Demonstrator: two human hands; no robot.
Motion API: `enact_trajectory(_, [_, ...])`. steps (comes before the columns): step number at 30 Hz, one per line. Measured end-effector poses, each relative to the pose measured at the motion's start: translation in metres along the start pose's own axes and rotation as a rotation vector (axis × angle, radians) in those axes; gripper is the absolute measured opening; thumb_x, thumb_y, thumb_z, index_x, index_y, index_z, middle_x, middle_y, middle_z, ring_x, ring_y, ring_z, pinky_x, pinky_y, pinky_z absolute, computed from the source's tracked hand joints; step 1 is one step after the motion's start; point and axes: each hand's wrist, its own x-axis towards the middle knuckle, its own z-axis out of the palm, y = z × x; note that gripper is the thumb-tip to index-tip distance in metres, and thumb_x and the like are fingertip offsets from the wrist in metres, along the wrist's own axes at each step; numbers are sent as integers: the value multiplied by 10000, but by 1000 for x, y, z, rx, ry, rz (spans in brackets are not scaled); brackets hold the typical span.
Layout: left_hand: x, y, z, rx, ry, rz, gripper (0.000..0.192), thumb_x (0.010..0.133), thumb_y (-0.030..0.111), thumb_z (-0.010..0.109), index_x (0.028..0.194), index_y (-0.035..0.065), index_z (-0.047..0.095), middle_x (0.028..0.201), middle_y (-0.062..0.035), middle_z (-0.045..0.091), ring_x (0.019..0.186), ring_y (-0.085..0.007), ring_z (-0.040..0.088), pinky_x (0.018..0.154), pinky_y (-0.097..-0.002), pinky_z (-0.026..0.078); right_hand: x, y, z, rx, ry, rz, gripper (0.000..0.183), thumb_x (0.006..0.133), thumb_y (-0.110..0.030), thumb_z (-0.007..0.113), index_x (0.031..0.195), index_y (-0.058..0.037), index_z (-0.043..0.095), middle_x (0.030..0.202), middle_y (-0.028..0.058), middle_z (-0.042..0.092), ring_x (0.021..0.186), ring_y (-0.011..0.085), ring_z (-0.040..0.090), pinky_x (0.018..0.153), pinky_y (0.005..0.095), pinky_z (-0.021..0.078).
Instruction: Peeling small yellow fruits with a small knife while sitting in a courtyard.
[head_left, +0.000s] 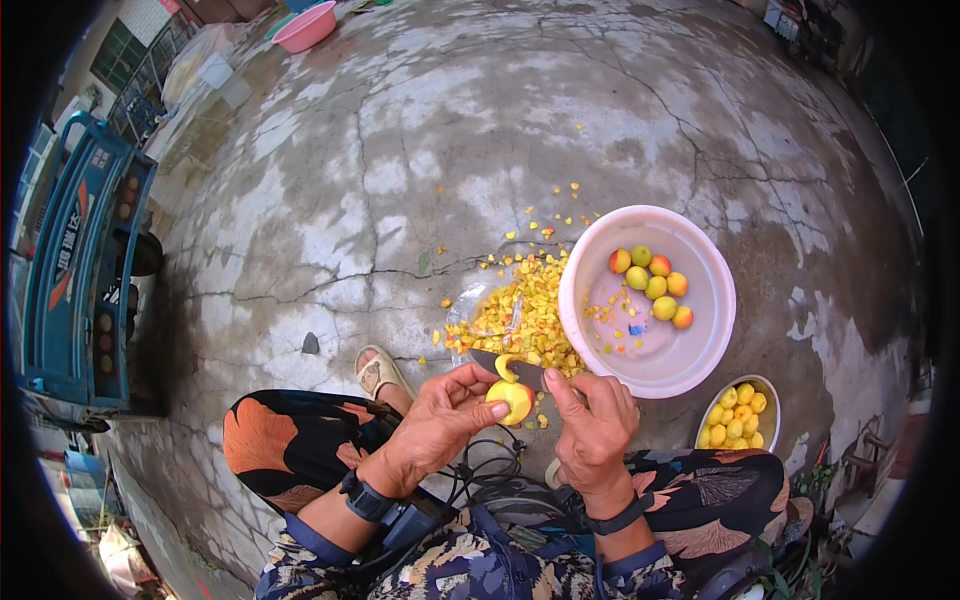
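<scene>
My left hand (442, 424) grips a partly peeled yellow and red fruit (510, 403), perhaps a peach. In my right hand (592, 420) is a knife (530, 373) with a dark blade, its edge side over the top of the fruit. A curl of yellow peel (505, 367) lies against the blade. Beyond my hands a heap of yellow peelings (525, 311) spreads over clear plastic on the ground. Right of the heap, a pink-white basin (720, 330) holds several unpeeled fruits (655, 286) and scraps of peel. Several peeled fruits (739, 420) fill a smaller bowl (774, 420) near my right knee.
Cracked concrete (450, 150) surrounds the basins, with a small stone (310, 343) left of the heap. A blue vehicle (82, 277) stands at the far left. A pink tub (306, 28) sits at the top left. Black cables (480, 469) lie between my legs.
</scene>
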Motion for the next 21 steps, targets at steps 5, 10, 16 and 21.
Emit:
enact_trajectory(5, [2,-5,0,42,97,75,444,875,8,717,1281,-5,538,1223,-113,647,1117,-189,632,992,-328,508,2,-1,-2,96,28,8,445,733,-7,649,1167,-73,722,881,68,597,744,245,588,644,376,441])
enact_trajectory(10, [1,-5,-3,133,86,112,497,827,9,768,1269,-7,542,1214,-101,648,1109,-172,631,980,-307,508,2,-16,-2,77,-68,-60,458,772,-77,663,1229,-94,693,941,61,601,801,233,591,691,371,439])
enact_trajectory(16, [1,-1,4,213,148,92,460,809,-51,752,1220,-8,550,1179,-97,640,1107,-161,622,978,-299,508,-3,-10,3,9,-27,21,465,739,-28,661,1199,-82,707,913,66,601,781,245,588,683,374,440])
enact_trajectory(21, [0,1,9,125,114,185,458,792,-101,737,1195,-20,534,1180,-117,628,1110,-185,629,992,-297,507,-4,4,4,56,31,238,438,703,42,657,1115,-79,742,842,80,603,738,276,583,658,384,448])
